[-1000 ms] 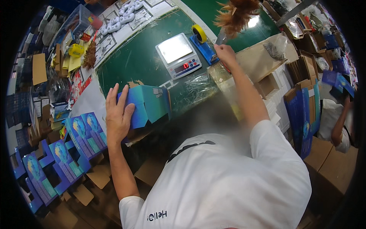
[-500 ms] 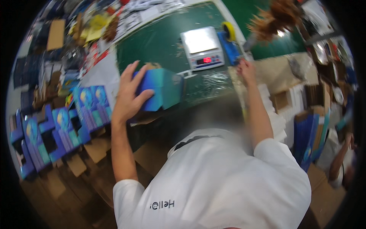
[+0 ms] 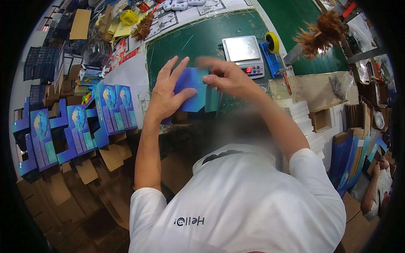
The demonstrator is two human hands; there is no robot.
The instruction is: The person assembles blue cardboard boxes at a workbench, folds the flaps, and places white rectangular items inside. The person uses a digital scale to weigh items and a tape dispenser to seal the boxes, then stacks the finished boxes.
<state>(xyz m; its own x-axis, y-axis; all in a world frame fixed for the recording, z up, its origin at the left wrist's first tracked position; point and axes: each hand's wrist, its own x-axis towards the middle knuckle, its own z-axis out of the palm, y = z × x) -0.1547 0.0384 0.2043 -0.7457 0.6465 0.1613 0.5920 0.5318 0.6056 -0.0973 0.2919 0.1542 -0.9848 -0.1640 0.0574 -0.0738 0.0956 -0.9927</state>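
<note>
Head view puts the blue carton (image 3: 192,90) at upper centre of the frame, over the green counter (image 3: 177,46) and just in front of the digital scale (image 3: 244,54). I judge it half-formed: the panels look partly flattened and one flap sticks out to the right, so the folding and closing are left. At middle left, finished blue boxes (image 3: 109,110) stand in rows, so several seem done. My left hand (image 3: 166,95) lies spread on the carton, its grip pressing flat. My right hand (image 3: 225,76) reaches across, fingertips pinched on the upper edge.
</note>
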